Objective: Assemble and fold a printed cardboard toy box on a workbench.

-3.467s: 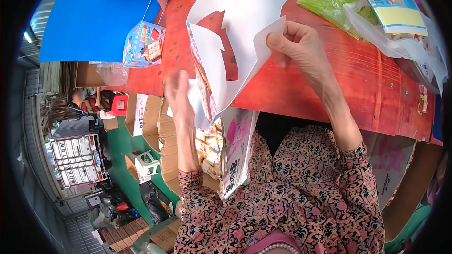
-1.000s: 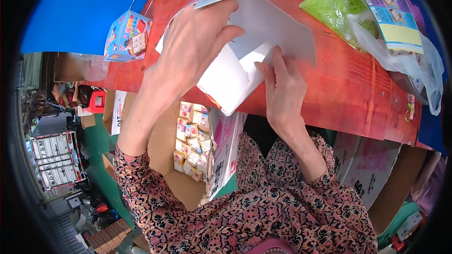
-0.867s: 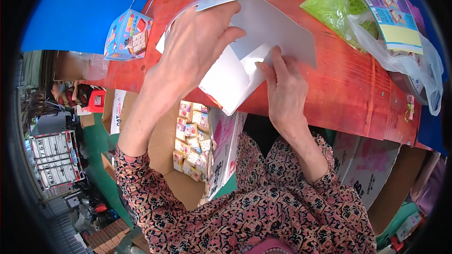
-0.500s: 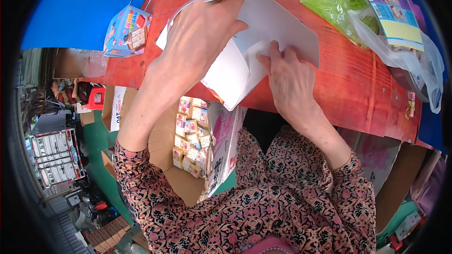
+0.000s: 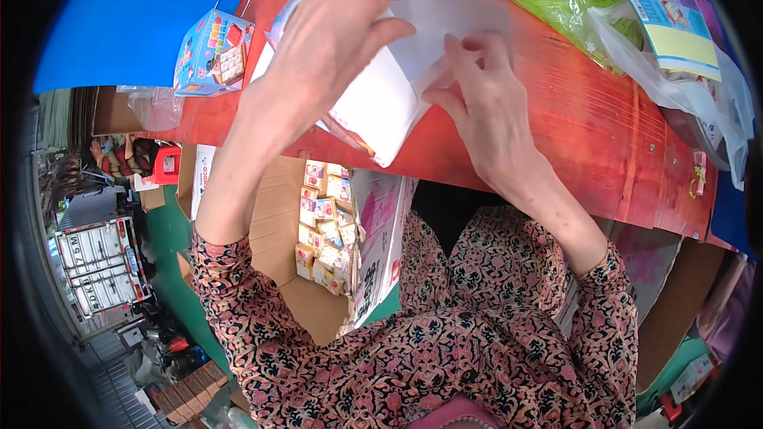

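Observation:
Between my hands an unfolded card carton (image 5: 373, 107) is held at a tilt over the near part of the red table. Its inner faces are plain white, and a strip of coloured print shows at its lower edge. My left hand (image 5: 330, 44) grips the carton's upper left side, thumb on the inner face and fingers partly hidden behind the card. On the other side, my right hand (image 5: 489, 99) has bent fingers and thumb at an inner flap, holding its edge. A made-up blue carton with a thin handle (image 5: 214, 56) stands to the left.
The red table (image 5: 572, 135) has bags of green shredded filler (image 5: 556, 0) and flat printed cards (image 5: 675, 24) at the right. Below its edge, an open cardboard box (image 5: 278, 214) holds several small wrapped packs (image 5: 326, 222). A blue sheet (image 5: 119, 24) lies at the far left.
The carton has tipped and shifted slightly up and left. My right hand has moved up a little along the inner flap, its thumb and fingers further apart. The left hand keeps its grip.

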`<state>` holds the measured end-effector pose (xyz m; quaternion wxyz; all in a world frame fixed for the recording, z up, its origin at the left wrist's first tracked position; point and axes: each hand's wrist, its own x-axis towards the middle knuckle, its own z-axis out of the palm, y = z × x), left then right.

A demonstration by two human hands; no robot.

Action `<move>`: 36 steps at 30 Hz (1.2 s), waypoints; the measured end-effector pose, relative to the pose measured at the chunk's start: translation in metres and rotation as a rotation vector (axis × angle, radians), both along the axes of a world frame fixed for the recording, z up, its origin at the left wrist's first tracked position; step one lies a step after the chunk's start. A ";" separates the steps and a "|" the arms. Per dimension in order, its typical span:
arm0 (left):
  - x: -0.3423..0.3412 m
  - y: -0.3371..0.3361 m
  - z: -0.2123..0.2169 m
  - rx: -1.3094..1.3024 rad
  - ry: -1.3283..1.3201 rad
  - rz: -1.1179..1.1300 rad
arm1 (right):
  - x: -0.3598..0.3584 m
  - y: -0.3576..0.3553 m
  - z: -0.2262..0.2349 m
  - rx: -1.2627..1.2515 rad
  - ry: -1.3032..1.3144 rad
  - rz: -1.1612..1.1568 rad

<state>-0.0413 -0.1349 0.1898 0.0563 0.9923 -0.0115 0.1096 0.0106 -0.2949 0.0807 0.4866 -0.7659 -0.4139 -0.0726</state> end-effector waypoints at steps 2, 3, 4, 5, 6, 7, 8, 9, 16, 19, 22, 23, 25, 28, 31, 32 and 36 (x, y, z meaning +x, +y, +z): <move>0.000 -0.009 -0.006 -0.078 0.071 0.020 | 0.001 0.002 -0.009 0.027 0.000 0.016; 0.001 -0.011 -0.008 -0.041 0.095 0.002 | 0.002 0.002 -0.014 -0.001 0.049 0.075; 0.001 -0.012 -0.010 -0.042 0.091 -0.002 | 0.004 0.002 -0.017 -0.030 0.096 0.133; 0.000 -0.013 -0.012 -0.072 0.085 -0.032 | 0.004 0.002 -0.019 -0.031 0.092 0.133; 0.000 -0.014 -0.014 -0.102 0.078 -0.062 | 0.001 -0.001 -0.020 0.022 0.049 0.179; -0.001 -0.013 -0.014 -0.098 0.084 -0.063 | -0.001 -0.004 -0.020 0.074 0.004 0.224; -0.003 -0.011 -0.012 -0.099 0.078 -0.057 | -0.004 -0.011 -0.009 0.106 -0.102 0.209; -0.005 -0.009 -0.011 -0.082 0.105 -0.057 | 0.000 -0.018 -0.002 0.196 -0.229 0.180; -0.004 -0.016 0.023 -0.074 0.198 -0.133 | 0.067 -0.052 0.028 0.127 -0.141 0.233; 0.000 -0.015 0.042 -0.219 0.119 -0.225 | 0.068 -0.043 0.041 0.134 -0.221 0.457; -0.007 -0.015 0.066 -0.297 0.121 -0.242 | 0.053 -0.048 0.066 0.160 -0.131 0.479; -0.008 -0.017 0.068 -0.520 0.172 -0.183 | 0.052 -0.052 0.071 0.166 -0.123 0.458; -0.007 -0.019 0.067 -0.710 0.166 -0.155 | 0.055 -0.058 0.077 0.139 -0.135 0.453; 0.000 -0.010 0.052 -0.471 0.041 -0.369 | 0.066 -0.059 0.089 0.137 -0.053 0.622; -0.001 -0.004 0.033 -0.095 -0.252 -0.479 | 0.063 -0.056 0.088 0.118 0.059 0.634; -0.005 -0.004 0.033 -0.120 -0.174 -0.440 | 0.060 -0.053 0.085 0.146 0.041 0.628; -0.014 -0.010 0.030 -0.104 -0.369 -0.477 | 0.068 -0.051 0.073 0.139 0.179 0.630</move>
